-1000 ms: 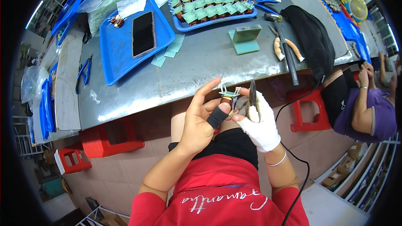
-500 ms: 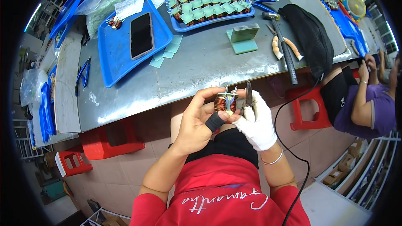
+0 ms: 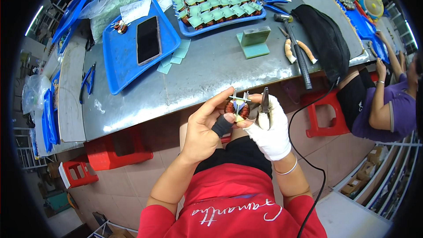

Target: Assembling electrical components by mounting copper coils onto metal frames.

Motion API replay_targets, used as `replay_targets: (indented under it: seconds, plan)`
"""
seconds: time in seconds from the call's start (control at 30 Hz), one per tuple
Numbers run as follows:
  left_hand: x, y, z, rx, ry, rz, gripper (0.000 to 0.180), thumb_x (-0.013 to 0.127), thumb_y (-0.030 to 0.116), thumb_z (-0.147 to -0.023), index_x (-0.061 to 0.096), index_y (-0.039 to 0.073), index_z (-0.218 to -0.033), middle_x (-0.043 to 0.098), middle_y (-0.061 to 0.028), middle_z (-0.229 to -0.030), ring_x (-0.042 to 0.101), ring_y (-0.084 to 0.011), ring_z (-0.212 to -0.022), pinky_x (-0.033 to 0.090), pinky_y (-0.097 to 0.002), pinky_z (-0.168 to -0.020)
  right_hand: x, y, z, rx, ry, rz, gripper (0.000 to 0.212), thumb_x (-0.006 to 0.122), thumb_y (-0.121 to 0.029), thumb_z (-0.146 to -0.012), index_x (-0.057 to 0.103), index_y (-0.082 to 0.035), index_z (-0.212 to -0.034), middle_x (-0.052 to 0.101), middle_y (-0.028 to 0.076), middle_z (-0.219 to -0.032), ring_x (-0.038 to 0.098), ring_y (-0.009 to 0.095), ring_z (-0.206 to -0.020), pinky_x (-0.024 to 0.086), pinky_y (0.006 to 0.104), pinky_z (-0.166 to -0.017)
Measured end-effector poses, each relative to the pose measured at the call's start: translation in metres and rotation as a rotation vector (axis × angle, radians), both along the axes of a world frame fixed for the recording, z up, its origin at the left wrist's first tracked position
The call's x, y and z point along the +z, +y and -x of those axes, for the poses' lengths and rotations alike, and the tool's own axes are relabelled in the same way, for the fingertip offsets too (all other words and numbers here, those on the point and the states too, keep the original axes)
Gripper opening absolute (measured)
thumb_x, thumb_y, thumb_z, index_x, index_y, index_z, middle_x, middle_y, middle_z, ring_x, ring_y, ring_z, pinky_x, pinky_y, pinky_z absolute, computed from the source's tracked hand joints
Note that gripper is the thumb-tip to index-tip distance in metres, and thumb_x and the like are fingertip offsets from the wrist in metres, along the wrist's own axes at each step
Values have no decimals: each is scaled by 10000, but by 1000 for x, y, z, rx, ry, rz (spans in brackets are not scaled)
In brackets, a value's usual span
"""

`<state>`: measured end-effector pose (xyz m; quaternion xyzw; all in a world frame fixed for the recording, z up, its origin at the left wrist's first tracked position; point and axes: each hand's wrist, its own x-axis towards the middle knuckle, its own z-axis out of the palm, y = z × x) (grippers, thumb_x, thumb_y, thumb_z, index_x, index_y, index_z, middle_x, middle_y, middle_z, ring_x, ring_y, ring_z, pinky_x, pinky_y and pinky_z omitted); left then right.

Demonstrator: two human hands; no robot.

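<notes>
Here's your coil (image 3: 237,110), right around the centre of the frame, held up with its windings on show! Copper-brown wire wraps both sides, a bluish-violet strip runs down the middle, and there's pale yellow at the bottom. Up top sits its green plate (image 3: 240,98), seen nearly edge-on, pale leads poking upward. And just right of it, you've got the pliers (image 3: 265,101): dark, slender nose pointing to the top of the frame, near upright, white grip below, partly covered.
</notes>
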<state>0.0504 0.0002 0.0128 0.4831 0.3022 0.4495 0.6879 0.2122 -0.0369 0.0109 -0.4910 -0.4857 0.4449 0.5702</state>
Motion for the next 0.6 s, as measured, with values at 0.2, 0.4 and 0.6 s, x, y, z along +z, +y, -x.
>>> replay_targets:
  seconds: [0.2, 0.4, 0.6]
  plan:
    - [4, 2, -1, 24, -57, 94, 560, 658, -68, -845, 429, -35, -1356, 572, -158, -1180, 601, -178, -1023, 506, -293, -895, 3, 1, 6, -7, -27, 35, 458, 773, -7, -758, 560, -10, -1163, 614, 64, -1049, 589, 96, -866, 499, 253, -766]
    - [6, 10, -3, 35, -63, 76, 664, 725, -118, -757, 413, -38, -1337, 571, -167, -1140, 621, -187, -994, 541, -292, -861, 8, -5, 8, -2, -80, -22, 454, 701, 53, -760, 563, -5, -1189, 615, 38, -972, 532, 85, -749, 473, 234, -708]
    - [13, 15, -3, 105, -76, 130, 699, 710, -106, -751, 398, -22, -1371, 579, -125, -1128, 579, -230, -1098, 527, -324, -887, 17, -5, 6, -54, -31, -1, 475, 690, 73, -779, 557, -36, -1221, 589, -3, -952, 497, 41, -752, 461, 193, -680]
